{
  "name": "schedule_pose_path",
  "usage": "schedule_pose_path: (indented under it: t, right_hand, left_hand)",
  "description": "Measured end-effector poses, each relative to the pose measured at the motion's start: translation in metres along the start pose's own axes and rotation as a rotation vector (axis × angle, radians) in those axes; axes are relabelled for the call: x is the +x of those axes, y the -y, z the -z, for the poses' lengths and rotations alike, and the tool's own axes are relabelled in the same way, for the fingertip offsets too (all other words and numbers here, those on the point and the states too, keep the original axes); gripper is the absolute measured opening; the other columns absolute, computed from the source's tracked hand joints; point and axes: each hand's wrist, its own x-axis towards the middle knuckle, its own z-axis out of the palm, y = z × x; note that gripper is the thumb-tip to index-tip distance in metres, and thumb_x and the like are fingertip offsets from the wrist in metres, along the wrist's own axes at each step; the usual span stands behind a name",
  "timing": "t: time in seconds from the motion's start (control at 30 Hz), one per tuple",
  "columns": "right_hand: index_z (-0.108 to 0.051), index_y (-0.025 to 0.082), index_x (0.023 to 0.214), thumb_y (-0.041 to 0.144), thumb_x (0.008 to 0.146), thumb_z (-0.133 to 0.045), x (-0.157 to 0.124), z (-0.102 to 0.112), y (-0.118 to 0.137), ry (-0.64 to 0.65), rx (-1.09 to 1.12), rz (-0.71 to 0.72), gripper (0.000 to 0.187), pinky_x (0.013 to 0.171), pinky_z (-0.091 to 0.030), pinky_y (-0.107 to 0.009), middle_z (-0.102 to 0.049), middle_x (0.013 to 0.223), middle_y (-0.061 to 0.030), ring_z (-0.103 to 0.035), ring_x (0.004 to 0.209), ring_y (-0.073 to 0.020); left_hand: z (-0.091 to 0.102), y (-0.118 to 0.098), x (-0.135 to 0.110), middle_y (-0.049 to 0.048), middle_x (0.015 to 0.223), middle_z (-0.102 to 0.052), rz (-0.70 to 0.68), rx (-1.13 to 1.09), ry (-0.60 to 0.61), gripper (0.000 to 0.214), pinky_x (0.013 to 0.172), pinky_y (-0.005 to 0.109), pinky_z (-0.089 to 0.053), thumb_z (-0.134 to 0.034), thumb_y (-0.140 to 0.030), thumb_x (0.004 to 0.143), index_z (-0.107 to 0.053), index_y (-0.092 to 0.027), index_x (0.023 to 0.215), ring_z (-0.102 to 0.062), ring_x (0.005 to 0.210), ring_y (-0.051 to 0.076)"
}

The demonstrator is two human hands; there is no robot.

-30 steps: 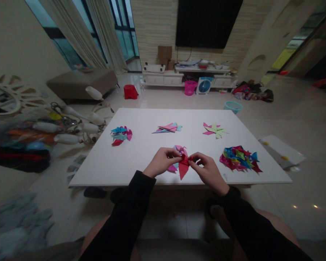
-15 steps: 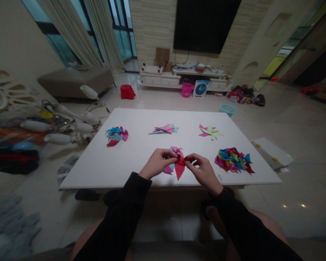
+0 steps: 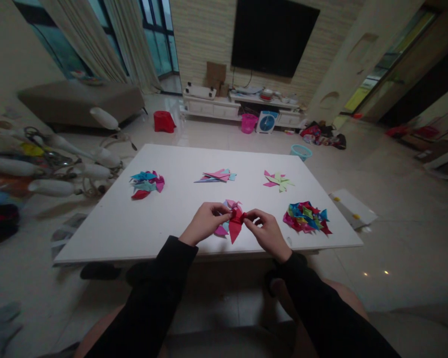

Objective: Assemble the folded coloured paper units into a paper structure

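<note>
A red folded paper piece [image 3: 235, 228], pointed at its lower end, is pinched between my two hands above the front of the white table [image 3: 164, 214]. My left hand [image 3: 208, 220] grips its left side with thumb and fingertips. On the opposite side, my right hand [image 3: 266, 229] pinches the upper right corner. Behind and beneath it lie pink, purple and pale blue folded papers [image 3: 221, 230], partly hidden. Right of my right hand is a heap of multicoloured folded papers [image 3: 308, 218].
A smaller pile of blue, pink and red folded papers [image 3: 147, 185] lies at the table's left. Flat pink and blue strips [image 3: 217, 176] sit mid-back, and green and pink strips [image 3: 279, 180] back right. A white board-like thing [image 3: 354, 208] is beyond the right edge.
The camera view has turned slightly, so the whole scene sits further left. Both hands keep their pinch on the red paper, with little other visible change.
</note>
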Motion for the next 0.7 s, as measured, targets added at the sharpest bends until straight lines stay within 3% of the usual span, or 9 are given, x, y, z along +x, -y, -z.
schedule_pose_path:
  t: [0.23,0.4,0.6,0.7]
  right_hand:
    - [-0.072,0.018,0.084,0.03,0.084,-0.061,0.012,0.013,-0.017,-0.078,-0.111,0.036,0.016,0.066,-0.047,-0.028,-0.073,0.082,-0.0037,-0.062,0.072,-0.0161]
    - [-0.074,0.019,0.084,0.026,0.083,-0.06,0.026,0.026,-0.043,-0.074,-0.309,0.026,0.016,0.069,-0.046,-0.03,-0.073,0.08,-0.0038,-0.062,0.072,-0.0171]
    - [-0.077,0.021,0.084,0.026,0.083,-0.061,0.037,0.018,-0.079,0.068,-0.619,-0.113,0.017,0.066,-0.039,-0.029,-0.075,0.083,-0.0048,-0.064,0.077,-0.0191]
    - [-0.077,0.021,0.081,0.024,0.078,-0.064,0.039,0.007,-0.103,0.071,-0.634,-0.229,0.013,0.064,-0.036,-0.029,-0.075,0.083,-0.0056,-0.064,0.076,-0.0194]
  left_hand:
    - [0.003,0.009,0.004,0.0054,0.081,-0.071,-0.007,0.046,-0.083,0.024,0.062,0.026,-0.047,-0.072,-0.027,0.075,-0.074,-0.014,0.095,-0.061,0.066,0.015]
    - [0.007,0.006,0.003,0.0052,0.082,-0.071,-0.04,0.081,-0.154,0.02,0.066,0.027,-0.048,-0.071,-0.021,0.073,-0.073,-0.015,0.091,-0.061,0.069,0.014]
    - [0.015,-0.001,0.001,0.0056,0.086,-0.072,-0.049,0.042,-0.186,0.02,0.068,0.027,-0.049,-0.071,-0.021,0.073,-0.071,-0.015,0.092,-0.062,0.07,0.015]
    - [0.021,-0.005,-0.001,0.0056,0.086,-0.072,-0.042,0.02,-0.199,0.019,0.066,0.027,-0.048,-0.068,-0.021,0.075,-0.071,-0.015,0.093,-0.062,0.069,0.014]
